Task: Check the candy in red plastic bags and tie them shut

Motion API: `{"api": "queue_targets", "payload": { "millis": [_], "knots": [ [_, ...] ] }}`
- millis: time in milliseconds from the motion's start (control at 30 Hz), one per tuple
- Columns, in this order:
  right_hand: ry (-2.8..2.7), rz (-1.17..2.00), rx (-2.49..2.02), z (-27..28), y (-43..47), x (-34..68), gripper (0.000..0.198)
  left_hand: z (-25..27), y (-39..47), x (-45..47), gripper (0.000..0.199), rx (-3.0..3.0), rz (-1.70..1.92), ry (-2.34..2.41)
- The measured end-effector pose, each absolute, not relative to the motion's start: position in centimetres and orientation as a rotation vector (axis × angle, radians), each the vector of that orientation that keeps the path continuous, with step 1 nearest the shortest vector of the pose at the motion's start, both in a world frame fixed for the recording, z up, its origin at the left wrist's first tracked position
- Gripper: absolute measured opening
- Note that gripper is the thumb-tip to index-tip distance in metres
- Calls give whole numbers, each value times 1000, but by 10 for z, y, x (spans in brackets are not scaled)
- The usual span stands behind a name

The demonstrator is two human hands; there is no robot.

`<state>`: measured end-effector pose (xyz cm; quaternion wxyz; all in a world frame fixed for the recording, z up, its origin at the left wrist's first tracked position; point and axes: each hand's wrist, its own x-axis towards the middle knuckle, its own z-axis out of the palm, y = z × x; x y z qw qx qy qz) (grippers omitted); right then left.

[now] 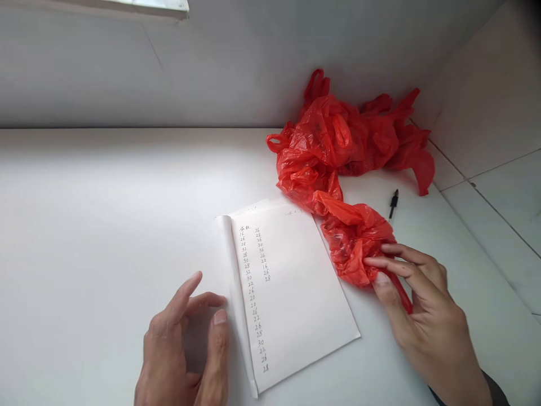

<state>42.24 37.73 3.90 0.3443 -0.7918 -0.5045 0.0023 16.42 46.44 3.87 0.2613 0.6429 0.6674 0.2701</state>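
Observation:
A crumpled red plastic bag [359, 242] lies at the right edge of a notepad [304, 316], with dark contents faintly showing through. My right hand [426, 304] has its thumb and fingertips closed on the near side of this bag. Left of the notepad, my left hand [186, 344] hovers over the table with fingers apart and nothing in them. One fingertip comes close to the pad's rolled-over edge. Two columns of handwritten numbers run down the page.
More crumpled red plastic bags [325, 135] are heaped at the back right against the wall. A black pen [393, 204] lies behind the right hand, partly hidden. The white table [105, 225] meets a tiled wall [502, 197] on the right.

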Motion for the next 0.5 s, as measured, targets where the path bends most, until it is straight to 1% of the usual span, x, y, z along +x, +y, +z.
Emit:
{"api": "queue_targets", "payload": {
  "millis": [67, 200, 300, 400, 467, 500],
  "knots": [
    [-1328, 20, -2003, 38, 380, 425, 17, 34, 466, 160, 61, 1811, 775, 1725],
    [-1386, 39, -1900, 36, 385, 430, 17, 30, 472, 156, 61, 1846, 856, 1616],
    [-1434, 72, -1838, 44, 379, 430, 19, 37, 472, 159, 60, 1790, 1031, 1560],
    [-1394, 178, -1795, 60, 353, 421, 19, 49, 449, 166, 53, 1782, 1302, 1498],
    [-1372, 293, -1763, 71, 329, 408, 19, 54, 416, 172, 45, 1840, 1379, 1419],
    [-1379, 349, -1741, 75, 316, 400, 19, 56, 396, 176, 40, 1882, 1362, 1355]
  ]
}}
